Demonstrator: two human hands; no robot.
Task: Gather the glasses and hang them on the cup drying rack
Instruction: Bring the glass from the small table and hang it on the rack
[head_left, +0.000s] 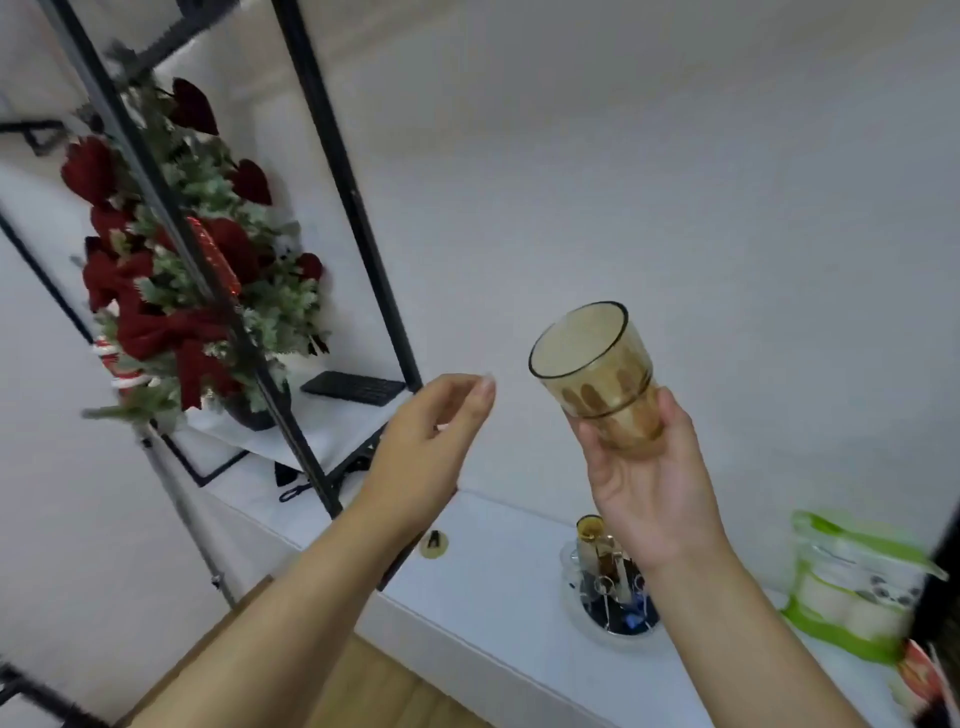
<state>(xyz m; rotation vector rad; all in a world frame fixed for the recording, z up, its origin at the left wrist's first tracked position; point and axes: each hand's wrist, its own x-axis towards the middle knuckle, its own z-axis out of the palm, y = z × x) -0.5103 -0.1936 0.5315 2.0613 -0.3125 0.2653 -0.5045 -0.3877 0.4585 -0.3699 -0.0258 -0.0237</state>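
Note:
My right hand (649, 483) grips an amber glass (592, 364) by its base, mouth tilted up and to the left, held high above the white counter. My left hand (431, 441) hovers to the left of the glass, fingers loosely curled and apart, holding nothing. Below the right hand, the cup drying rack (615, 608) stands on the counter on a round tray, with another amber glass (589, 535) hanging on it; my right wrist hides part of the rack.
A white counter (483, 597) runs along the wall. A black metal shelf frame (332, 171) at left holds a red-and-green flower arrangement (176, 291) and a black keyboard (353, 388). A green-and-white package (852, 587) stands at the right. A small round object (434, 543) lies on the counter.

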